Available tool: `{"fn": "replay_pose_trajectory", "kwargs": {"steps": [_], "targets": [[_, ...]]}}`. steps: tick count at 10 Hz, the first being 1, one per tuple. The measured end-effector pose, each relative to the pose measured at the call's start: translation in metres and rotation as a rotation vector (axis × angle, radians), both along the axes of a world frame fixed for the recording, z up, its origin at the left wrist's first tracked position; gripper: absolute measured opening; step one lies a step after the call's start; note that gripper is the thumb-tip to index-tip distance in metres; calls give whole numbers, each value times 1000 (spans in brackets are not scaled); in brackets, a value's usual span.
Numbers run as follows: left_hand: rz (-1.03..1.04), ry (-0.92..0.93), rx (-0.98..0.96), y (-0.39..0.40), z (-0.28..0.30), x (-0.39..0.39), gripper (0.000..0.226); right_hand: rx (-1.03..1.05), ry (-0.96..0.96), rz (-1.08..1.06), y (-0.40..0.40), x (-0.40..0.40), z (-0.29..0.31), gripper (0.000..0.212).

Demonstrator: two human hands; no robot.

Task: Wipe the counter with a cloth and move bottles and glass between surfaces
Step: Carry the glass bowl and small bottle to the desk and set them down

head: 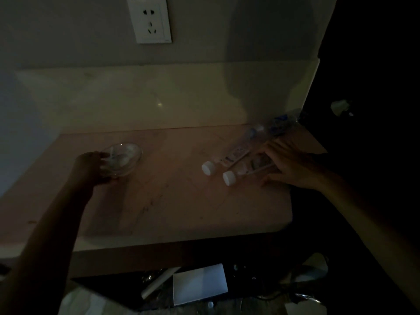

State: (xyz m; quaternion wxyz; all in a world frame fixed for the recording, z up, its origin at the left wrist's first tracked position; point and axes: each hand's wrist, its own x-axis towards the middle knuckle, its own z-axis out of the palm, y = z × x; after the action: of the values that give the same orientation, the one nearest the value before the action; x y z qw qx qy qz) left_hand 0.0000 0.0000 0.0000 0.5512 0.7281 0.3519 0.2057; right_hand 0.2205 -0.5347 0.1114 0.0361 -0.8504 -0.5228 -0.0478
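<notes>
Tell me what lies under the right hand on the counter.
Two clear plastic bottles with white caps lie side by side on the pale counter. The right hand rests on their middles, covering part of the nearer bottle's label.

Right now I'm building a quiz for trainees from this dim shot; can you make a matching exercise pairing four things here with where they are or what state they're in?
Things:
1. clear glass bowl
2. two clear plastic bottles with white caps
3. white wall socket
4. white sheet of paper

Places or states:
A. below the counter's front edge
B. lying side by side under the right hand
C. on the wall above the counter
D. held at its rim by the left hand

Pairs: 1-D, 2-B, 3-C, 4-A
</notes>
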Motion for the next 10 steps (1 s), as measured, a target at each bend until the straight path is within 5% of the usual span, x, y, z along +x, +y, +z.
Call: {"fn": "replay_pose_trajectory", "kwargs": {"steps": [3,7,10], "targets": [[196,-76,-44,-177,112,-63,26,261,-51,225,16,-57,16,73],[522,-77,-45,-229,126,-205,22,486,456,461,119,-187,20,65],[937,-166,-84,-282,100,-371,22,326,879,728,182,-318,3,68]]}}
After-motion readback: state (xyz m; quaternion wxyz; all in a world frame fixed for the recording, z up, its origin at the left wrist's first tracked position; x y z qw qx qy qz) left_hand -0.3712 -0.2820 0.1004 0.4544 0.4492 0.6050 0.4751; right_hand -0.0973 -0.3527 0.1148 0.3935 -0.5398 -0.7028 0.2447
